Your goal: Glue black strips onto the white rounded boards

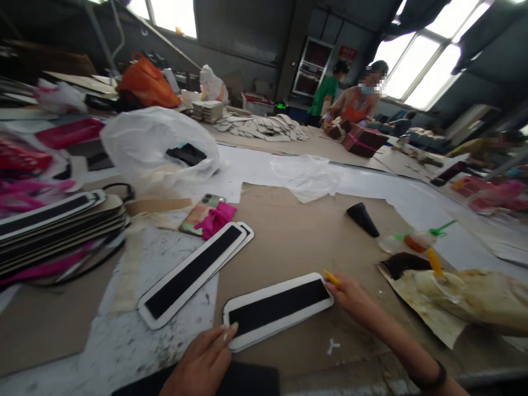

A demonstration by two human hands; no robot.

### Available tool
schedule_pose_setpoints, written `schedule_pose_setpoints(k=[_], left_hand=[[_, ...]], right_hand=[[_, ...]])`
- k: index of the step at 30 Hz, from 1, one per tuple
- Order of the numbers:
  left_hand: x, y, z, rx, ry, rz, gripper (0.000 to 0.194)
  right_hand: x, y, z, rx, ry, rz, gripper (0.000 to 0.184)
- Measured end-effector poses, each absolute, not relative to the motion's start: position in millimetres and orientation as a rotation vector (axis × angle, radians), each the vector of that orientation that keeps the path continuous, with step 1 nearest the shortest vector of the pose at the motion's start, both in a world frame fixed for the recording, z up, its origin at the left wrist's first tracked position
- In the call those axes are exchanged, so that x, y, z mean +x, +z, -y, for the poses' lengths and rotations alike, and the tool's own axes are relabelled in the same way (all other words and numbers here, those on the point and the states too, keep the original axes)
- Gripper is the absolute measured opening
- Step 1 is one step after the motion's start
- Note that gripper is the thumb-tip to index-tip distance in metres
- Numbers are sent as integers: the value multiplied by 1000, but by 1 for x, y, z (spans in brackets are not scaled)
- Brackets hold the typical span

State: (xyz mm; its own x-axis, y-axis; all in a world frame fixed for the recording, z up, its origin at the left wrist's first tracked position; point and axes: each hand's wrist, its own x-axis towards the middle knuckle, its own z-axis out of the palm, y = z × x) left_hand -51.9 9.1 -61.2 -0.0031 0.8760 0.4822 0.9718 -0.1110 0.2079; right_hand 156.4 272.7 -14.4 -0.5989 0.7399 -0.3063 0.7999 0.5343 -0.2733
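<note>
Steadying the black-and-white panel (280,308) near the table's (111,341) front edge with the left hand (204,357), in an unclear grip; pinching a yellow tool (332,279) in the right hand (348,294); possibly risking slippage through too light pressure.

Long panel (280,306), blk centre w/ wht rounded border, is lying flat, slanting. Yellow tool (332,279) is angling by its R end, partly hidden.

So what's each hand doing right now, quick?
Left hand: fingers at the near end of a black-and-white panel; can't tell if it's gripping.
Right hand: closed, holding a small yellow tool.
</note>
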Motion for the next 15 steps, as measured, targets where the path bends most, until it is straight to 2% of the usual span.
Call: schedule_pose_setpoints(k=[5,8,12,15], left_hand=[[-46,-51,-7,-2142,-772,2051,48],[-44,-56,-5,-2094,-985,2088,43],[-45,-57,-2,-1864,-1637,2269,30],[-49,-50,-3,-1234,-2259,2524,18]], right_hand=[[160,-19,-286,1521,-746,-2631,33],[158,-9,-283,1709,-836,-2582,35],[157,8,-271,1743,-1435,-2348,41],[157,18,-264,1682,-1856,-2228,43]])
